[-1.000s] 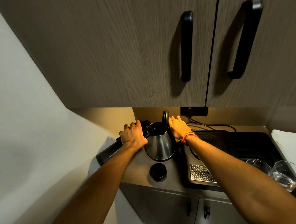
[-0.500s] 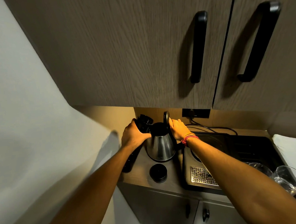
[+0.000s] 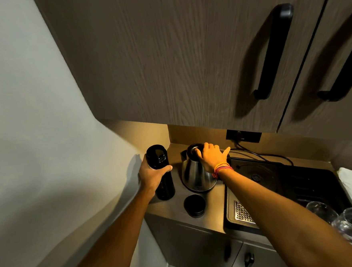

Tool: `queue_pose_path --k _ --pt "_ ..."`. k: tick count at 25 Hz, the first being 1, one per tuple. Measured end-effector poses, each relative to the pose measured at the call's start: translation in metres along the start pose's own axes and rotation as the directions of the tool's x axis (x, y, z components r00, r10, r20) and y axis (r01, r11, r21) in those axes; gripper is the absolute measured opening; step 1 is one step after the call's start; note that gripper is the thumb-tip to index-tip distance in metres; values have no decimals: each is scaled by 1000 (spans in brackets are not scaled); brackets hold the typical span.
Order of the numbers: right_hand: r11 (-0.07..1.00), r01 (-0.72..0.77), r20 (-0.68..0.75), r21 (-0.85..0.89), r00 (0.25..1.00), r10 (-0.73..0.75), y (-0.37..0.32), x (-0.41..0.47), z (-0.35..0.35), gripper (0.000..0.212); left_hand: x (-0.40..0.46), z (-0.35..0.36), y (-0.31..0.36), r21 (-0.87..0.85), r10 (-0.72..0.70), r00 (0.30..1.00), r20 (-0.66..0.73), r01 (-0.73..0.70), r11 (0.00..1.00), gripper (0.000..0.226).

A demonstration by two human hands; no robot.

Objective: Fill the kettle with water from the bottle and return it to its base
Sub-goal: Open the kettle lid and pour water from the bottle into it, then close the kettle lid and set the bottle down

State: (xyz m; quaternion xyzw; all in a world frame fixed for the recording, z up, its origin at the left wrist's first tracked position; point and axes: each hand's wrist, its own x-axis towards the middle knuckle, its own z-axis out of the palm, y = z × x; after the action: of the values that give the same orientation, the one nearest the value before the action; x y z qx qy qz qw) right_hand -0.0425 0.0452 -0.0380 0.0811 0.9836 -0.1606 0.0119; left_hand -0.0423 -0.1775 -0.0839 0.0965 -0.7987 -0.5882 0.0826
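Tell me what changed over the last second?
The left hand swung the bottle from tipped over the kettle to upright beside it. The kettle lid, open before, is now down under the right hand. The bottle cap stayed put.

A low cabinet [image 3: 186, 59] overhangs the counter [image 3: 214, 214] across the upper frame. At centre, bottle [image 3: 161, 174], kettle [image 3: 196, 173] and cap [image 3: 194, 206] crowd together; narrow bare strips lie between them. Glasses [image 3: 343, 221] block the lower right.

bottle [image 3: 160, 172] now upright, off kettle [image 3: 196, 173] | lid [image 3: 194, 150] shut under right hand [image 3: 211, 158]
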Motion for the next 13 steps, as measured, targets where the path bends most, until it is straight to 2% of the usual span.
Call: queue_pose_path --k 2,5,13 --pt "988 116 -47 -103 991 -122 3 0 7 63 1 0 -2 9 8 1000 24 -8 1000 87" --pt "939 282 -2 -197 958 -288 8 5 22 61 4 2 -2 27 28 998 57 -30 999 90" --pt "927 275 -11 -255 958 -287 7 11 33 62 5 -10 -9 137 -14 981 192 -12 991 99"
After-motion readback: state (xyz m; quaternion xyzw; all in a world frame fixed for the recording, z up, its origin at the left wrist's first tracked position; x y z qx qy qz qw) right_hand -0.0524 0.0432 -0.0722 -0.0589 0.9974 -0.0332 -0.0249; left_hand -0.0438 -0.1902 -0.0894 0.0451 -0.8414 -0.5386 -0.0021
